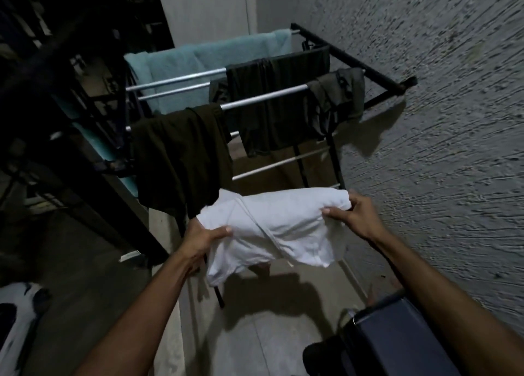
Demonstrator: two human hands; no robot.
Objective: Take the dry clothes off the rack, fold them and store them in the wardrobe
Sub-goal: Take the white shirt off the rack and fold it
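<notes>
Head view is showing a white garment (pixel 272 228) hanging in the air between the two hands, low in front of the near end of the drying rack (pixel 354 52), not resting on any rail. It is looking bunched and partly doubled over, with a loose flap drooping from its lower left corner toward the floor (pixel 255 333). It is probably light, soft and limp, so it is going to sag wherever it is unsupported; taking it by the seams or opposite corners and pulling it taut is likely the surest way to square it for a fold. The left hand (pixel 201 241) is gripping the garment's left edge, thumb lying on top and fingers curled underneath. The right hand (pixel 351 215) is pinching the upper right corner, thumb pressing the cloth against the curled fingers. Both hands are therefore closing on cloth, neither spread. Beyond them, three dark garments are draping over the rack's silver rails: one (pixel 181 160) nearest the left end, a second (pixel 272 103) in the middle, a third (pixel 337 95) bunched at the right end beside the textured wall (pixel 439 120). A light blue towel (pixel 204 69) is hanging along the far rails. A dark case (pixel 397 338) is sitting at the lower right. No wardrobe is identifiable here.
</notes>
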